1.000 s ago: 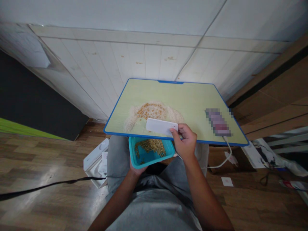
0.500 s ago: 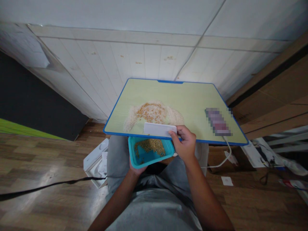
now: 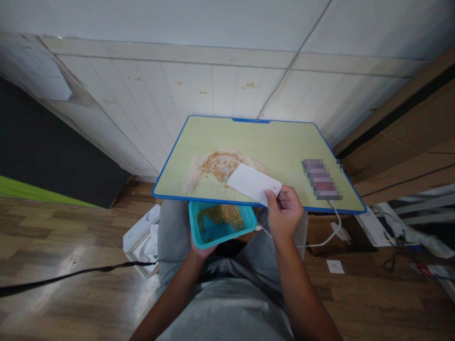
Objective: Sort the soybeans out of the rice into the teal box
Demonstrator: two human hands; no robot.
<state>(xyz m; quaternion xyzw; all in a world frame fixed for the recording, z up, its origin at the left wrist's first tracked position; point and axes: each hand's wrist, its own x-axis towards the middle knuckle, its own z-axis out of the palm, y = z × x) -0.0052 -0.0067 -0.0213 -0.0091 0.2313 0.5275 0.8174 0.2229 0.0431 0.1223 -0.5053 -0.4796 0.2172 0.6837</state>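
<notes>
Item: card (image 3: pixel 254 182), white, pinched between thumb and fingers of the right hand (image 3: pixel 285 208); held aslant above the near edge of the surface (image 3: pixel 270 137), over the near side of the spread grain. Contact with the surface cannot be made out with certainty.

Item: tub (image 3: pixel 221 235), teal, holding loose beans (image 3: pixel 227 215); carried from beneath by the left hand (image 3: pixel 204 250), fingers mostly hidden, just below the near edge.

Item: spread grain (image 3: pixel 194 177), pale, near the left near corner, with yellow beans (image 3: pixel 213 163) mixed into its middle.

Step in hand, as judged: beans being parted from grain with the card. Next move, as judged: the card's long edge to be set flat behind a few beans and drawn to the near edge, the tub kept beneath; grain is likely to be dragged along.

Surroundings: pixelated object (image 3: pixel 322 180) by the right edge, a cable (image 3: pixel 337 229) trailing below, both clear of the card; open box (image 3: pixel 142 237) on the floor, left; cartons (image 3: pixel 401 128), right.
</notes>
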